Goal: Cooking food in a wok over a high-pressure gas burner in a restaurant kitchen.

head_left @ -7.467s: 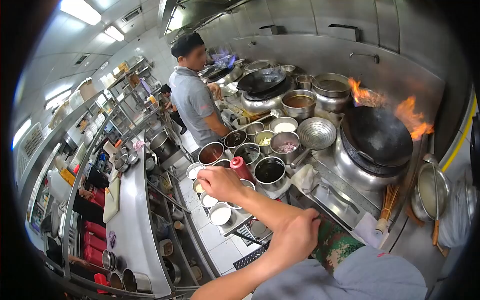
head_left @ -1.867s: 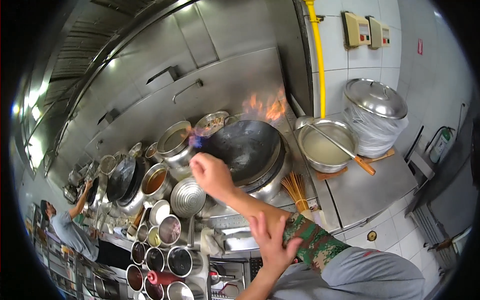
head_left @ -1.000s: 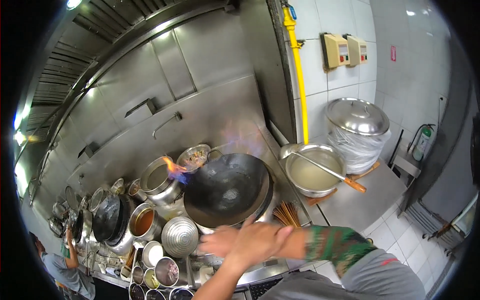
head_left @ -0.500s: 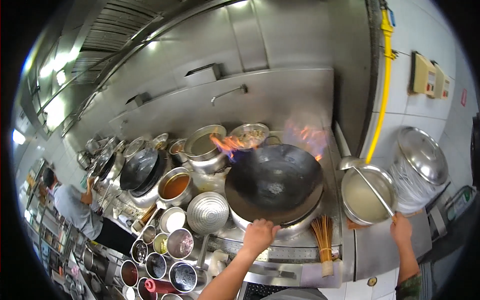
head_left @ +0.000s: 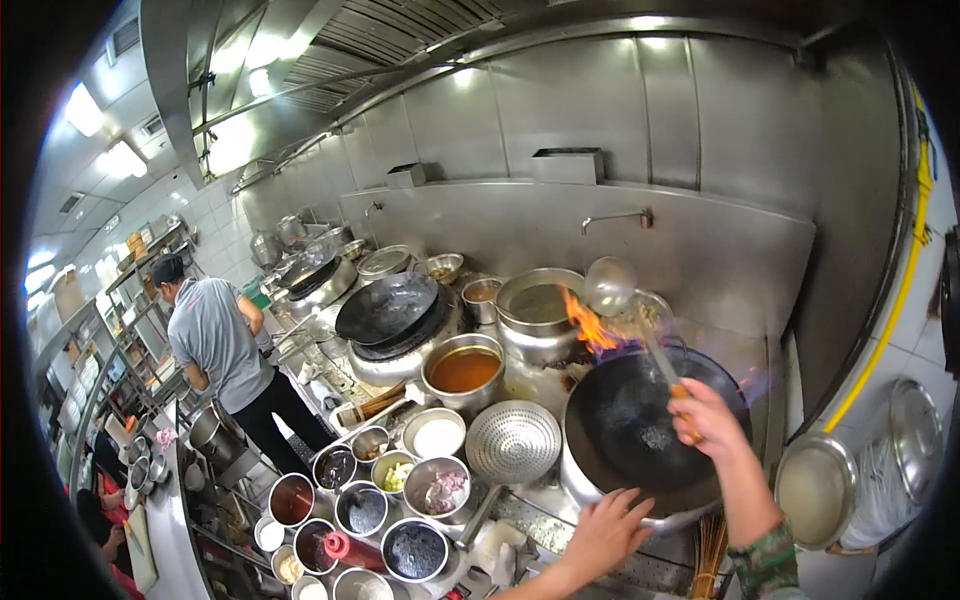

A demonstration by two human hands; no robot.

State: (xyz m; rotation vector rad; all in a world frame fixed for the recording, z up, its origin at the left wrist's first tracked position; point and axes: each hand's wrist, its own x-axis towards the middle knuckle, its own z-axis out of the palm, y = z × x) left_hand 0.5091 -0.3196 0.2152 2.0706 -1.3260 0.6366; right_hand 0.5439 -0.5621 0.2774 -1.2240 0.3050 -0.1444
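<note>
My right hand (head_left: 705,418) grips the wooden end of a ladle (head_left: 612,286), its metal bowl raised past the far side of a large black wok (head_left: 630,425). Orange flames (head_left: 588,322) lick up just below that bowl. Partly hidden behind the ladle is a metal pan of food (head_left: 655,308). My left hand (head_left: 610,530) is at the wok's near rim, fingers outstretched and holding nothing; whether it touches the rim I cannot tell. The wok shows no food inside and rests on a steel burner ring.
Left of the wok lie a perforated strainer (head_left: 513,443) and a pot of brown liquid (head_left: 465,370). Several seasoning containers crowd the near left, with a red squeeze bottle (head_left: 352,552). A bamboo brush (head_left: 708,560) and a pot of cloudy liquid (head_left: 815,485) are at right. A person (head_left: 225,340) stands farther left.
My right hand has lifted the ladle from the pot of cloudy liquid and carried it left over the wok. My left hand's fingers have spread at the rim. The view has swung left.
</note>
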